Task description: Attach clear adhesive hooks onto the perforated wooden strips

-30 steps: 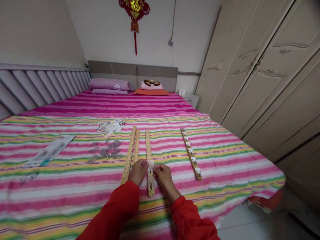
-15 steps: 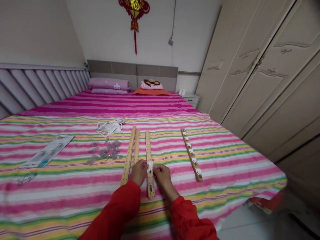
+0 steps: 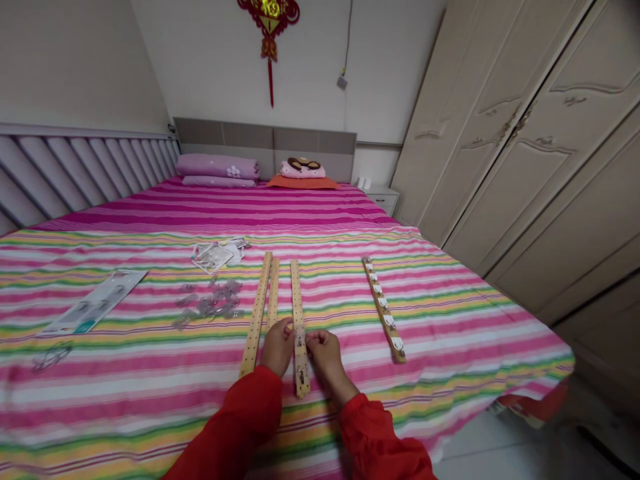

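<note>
A wooden strip with small holes (image 3: 297,300) lies lengthwise between my hands on the striped cloth. Near its closer end sit two clear hooks with metal prongs; the farther hook (image 3: 300,340) lies flat on the wood at finger level. My left hand (image 3: 278,347) is closed, thumb and fingertips pinching at that hook's left edge. From the other side, my right hand (image 3: 325,352) pinches at its right edge, fingers curled. The nearer hook (image 3: 301,375) rests untouched by either hand. My fingers partly cover the hook's edges.
Two more holed strips (image 3: 257,313) lie left of my hands. Loose clear hooks (image 3: 213,303) and packaging cards (image 3: 217,255) are farther left, with a long package (image 3: 95,303). At right lies a strip with several white-plated hooks (image 3: 383,308). A wardrobe (image 3: 500,173) stands beyond the bed.
The white patch over the farther hook has gone, and the hook now looks clear against the wood. My left fingers have shifted slightly; my right hand is almost still.
</note>
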`<state>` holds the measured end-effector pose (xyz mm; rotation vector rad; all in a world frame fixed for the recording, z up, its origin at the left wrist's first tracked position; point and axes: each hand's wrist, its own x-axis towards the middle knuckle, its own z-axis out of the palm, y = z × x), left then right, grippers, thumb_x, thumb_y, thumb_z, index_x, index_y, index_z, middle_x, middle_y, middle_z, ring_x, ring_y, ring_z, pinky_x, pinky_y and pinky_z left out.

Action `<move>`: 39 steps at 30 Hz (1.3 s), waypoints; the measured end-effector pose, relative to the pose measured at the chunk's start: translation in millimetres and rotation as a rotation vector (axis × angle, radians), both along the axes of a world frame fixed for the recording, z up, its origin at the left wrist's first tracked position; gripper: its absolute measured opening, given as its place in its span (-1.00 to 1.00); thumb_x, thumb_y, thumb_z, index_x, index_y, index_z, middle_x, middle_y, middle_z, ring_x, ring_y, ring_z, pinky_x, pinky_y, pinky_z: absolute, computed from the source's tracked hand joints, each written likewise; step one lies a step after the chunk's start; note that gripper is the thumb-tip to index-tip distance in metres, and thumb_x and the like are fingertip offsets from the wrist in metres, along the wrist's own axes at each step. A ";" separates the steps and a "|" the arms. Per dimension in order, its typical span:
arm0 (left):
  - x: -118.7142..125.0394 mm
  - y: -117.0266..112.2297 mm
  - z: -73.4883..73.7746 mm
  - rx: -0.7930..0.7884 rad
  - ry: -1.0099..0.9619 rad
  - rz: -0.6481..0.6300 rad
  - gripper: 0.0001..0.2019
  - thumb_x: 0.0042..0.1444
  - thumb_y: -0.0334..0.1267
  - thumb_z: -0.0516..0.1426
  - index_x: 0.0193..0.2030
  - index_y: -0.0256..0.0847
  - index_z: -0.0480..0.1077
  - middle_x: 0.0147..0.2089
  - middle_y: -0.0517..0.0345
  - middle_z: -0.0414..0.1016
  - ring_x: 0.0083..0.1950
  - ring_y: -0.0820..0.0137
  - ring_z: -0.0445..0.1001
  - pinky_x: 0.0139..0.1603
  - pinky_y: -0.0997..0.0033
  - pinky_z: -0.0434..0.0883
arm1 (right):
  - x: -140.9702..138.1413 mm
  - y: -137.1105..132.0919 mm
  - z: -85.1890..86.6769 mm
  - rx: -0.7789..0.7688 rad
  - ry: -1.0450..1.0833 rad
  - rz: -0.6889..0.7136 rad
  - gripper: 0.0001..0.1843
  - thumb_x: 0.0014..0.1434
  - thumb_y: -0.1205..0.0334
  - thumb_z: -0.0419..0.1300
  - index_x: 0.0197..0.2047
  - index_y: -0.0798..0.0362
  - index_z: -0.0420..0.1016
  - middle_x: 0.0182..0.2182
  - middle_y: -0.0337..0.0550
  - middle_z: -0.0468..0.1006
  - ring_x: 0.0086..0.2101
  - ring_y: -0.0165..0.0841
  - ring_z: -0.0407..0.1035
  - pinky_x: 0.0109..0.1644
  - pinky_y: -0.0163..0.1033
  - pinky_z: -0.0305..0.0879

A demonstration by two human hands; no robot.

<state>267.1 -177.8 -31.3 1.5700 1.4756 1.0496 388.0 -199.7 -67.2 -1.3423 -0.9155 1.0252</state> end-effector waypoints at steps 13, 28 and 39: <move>-3.9 -8.7 -6.2 0.227 0.161 -0.100 -0.71 0.06 -0.43 0.00 -0.19 -0.25 0.53 -0.30 0.05 0.47 -0.19 0.34 0.45 -0.06 0.24 0.39 | 0.9 -12.8 10.8 0.216 -0.288 0.070 -0.58 0.04 0.32 0.08 -0.03 0.00 0.55 -0.18 -0.10 0.61 -0.17 -0.23 0.44 -0.03 -0.11 0.35; 0.6 -16.0 -8.9 0.234 0.210 -0.152 -0.64 0.21 -0.24 -0.11 -0.29 -0.24 0.50 -0.39 0.08 0.30 -0.30 0.32 0.34 -0.16 0.29 0.34 | 0.3 -22.6 21.5 0.172 -0.642 0.170 -0.63 0.21 0.30 0.00 0.01 -0.03 0.50 -0.34 -0.08 0.54 -0.32 -0.26 0.43 -0.25 -0.23 0.34; 3.5 -22.3 -2.4 0.230 0.002 -0.041 -0.67 0.12 -0.34 -0.04 -0.04 -0.28 0.43 -0.16 -0.04 0.52 -0.08 0.26 0.45 0.04 0.21 0.34 | 11.5 -4.2 10.3 0.135 -0.101 0.244 -0.49 0.10 -0.10 0.12 -0.01 0.02 0.55 -0.03 -0.05 0.57 0.03 -0.13 0.37 0.19 0.00 0.17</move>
